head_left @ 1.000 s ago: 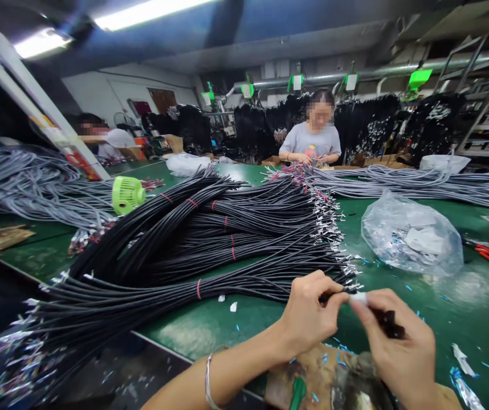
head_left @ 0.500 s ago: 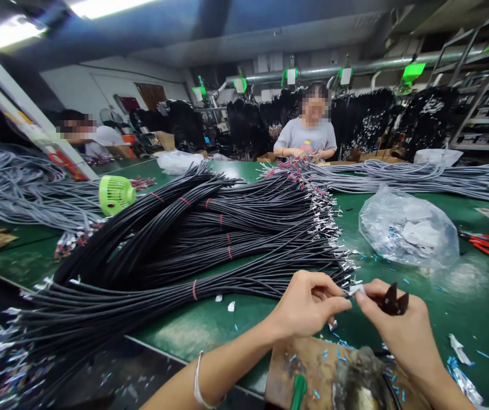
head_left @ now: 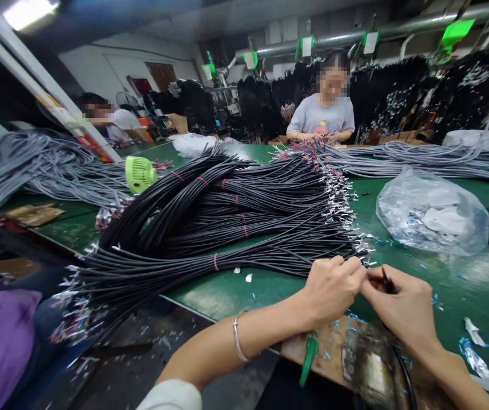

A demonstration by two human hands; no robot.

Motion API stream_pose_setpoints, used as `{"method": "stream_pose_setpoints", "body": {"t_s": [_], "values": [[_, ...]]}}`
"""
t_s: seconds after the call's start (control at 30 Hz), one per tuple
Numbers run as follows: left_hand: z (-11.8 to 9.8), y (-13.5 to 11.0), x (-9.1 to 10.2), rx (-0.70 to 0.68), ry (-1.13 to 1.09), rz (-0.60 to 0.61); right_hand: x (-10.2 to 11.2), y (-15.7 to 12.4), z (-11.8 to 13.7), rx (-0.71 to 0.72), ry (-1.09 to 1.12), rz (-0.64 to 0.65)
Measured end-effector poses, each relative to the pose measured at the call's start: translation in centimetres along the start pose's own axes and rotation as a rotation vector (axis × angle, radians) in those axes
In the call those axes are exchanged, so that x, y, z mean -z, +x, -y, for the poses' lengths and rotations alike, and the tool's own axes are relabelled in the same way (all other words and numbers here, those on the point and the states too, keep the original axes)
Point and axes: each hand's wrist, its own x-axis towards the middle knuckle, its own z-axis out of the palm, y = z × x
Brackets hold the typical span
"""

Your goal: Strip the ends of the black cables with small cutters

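A heap of grey cables (head_left: 43,171) lies at the left edge of the worktop (head_left: 210,302), and a small green fan (head_left: 140,173) stands just inward of it. The big sheaf of black cables (head_left: 227,228) spreads across the middle, tied here and there with red bands. Its left ends hang over the near edge and its bared, metal-tipped ends point right. Across the far edge a co-worker in a grey shirt (head_left: 324,114) sits with both hands down at another bundle. My left hand (head_left: 332,287), with a bracelet (head_left: 236,339) on its wrist, is at the near edge where the tips stop. Its grip is pinched closed, thumb against fingers, on the nearest black cable (head_left: 300,265), and the very end is hidden inside my fingers. My right hand (head_left: 402,307) meets it fingertip to fingertip, its grip closed round a small dark tool (head_left: 386,279) of which only the tip shows. A worn wooden board (head_left: 334,347) lies under both hands on the near edge. Behind my right hand, toward the right edge, sits a crumpled clear plastic bag (head_left: 432,213) of small parts, and long grey leads (head_left: 419,156) run along the far right corner
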Motion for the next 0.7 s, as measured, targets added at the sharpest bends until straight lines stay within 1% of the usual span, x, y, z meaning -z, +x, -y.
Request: {"method": "stream_pose_setpoints", "body": {"t_s": [0.03,0.07,0.1,0.13,0.17,0.2,0.27,0.33,0.37,0.4,0.47,0.53,0.6,0.63,0.7], "values": [[0.3,0.0,0.1,-0.070,-0.004,0.029,0.1,0.4,-0.3,-0.025,0.013,0.040],[0.7,-0.1,0.2,-0.128,-0.041,0.033,0.3,0.8,-0.6,-0.055,0.033,0.075],[1.0,-0.1,0.5,-0.163,-0.115,0.013,0.6,1.4,-1.0,-0.083,0.058,0.100],[1.2,-0.1,0.7,-0.168,-0.225,-0.027,0.9,2.0,-1.4,-0.107,0.084,0.112],[1.3,-0.1,1.0,-0.137,-0.359,-0.084,1.3,2.6,-1.8,-0.124,0.107,0.109],[1.3,-0.1,1.3,-0.077,-0.503,-0.148,1.8,3.1,-2.1,-0.132,0.120,0.084],[1.1,-0.1,1.9,0.073,-0.736,-0.252,2.8,3.7,-2.1,-0.123,0.112,-0.006],[0.9,-0.1,2.1,0.194,-0.854,-0.271,3.5,3.6,-1.4,-0.082,0.069,-0.080],[0.7,-0.2,2.1,0.240,-0.884,-0.256,3.6,3.3,-0.8,-0.051,0.044,-0.094],[0.7,-0.2,2.1,0.275,-0.905,-0.234,3.6,2.9,-0.1,-0.017,0.024,-0.080],[0.6,-0.3,2.0,0.316,-0.924,-0.197,3.3,1.9,1.2,0.075,0.006,-0.008],[0.6,-0.4,1.9,0.325,-0.910,-0.181,3.0,1.1,2.0,0.240,0.000,0.090],[0.6,-0.4,2.0,0.315,-0.891,-0.170,2.7,0.6,2.2,0.400,-0.006,0.151],[0.6,-0.3,2.2,0.308,-0.888,-0.162,2.6,0.6,2.1,0.458,-0.013,0.162],[0.6,-0.3,2.4,0.289,-0.892,-0.140,2.5,0.6,1.7,0.522,-0.034,0.163]]}}
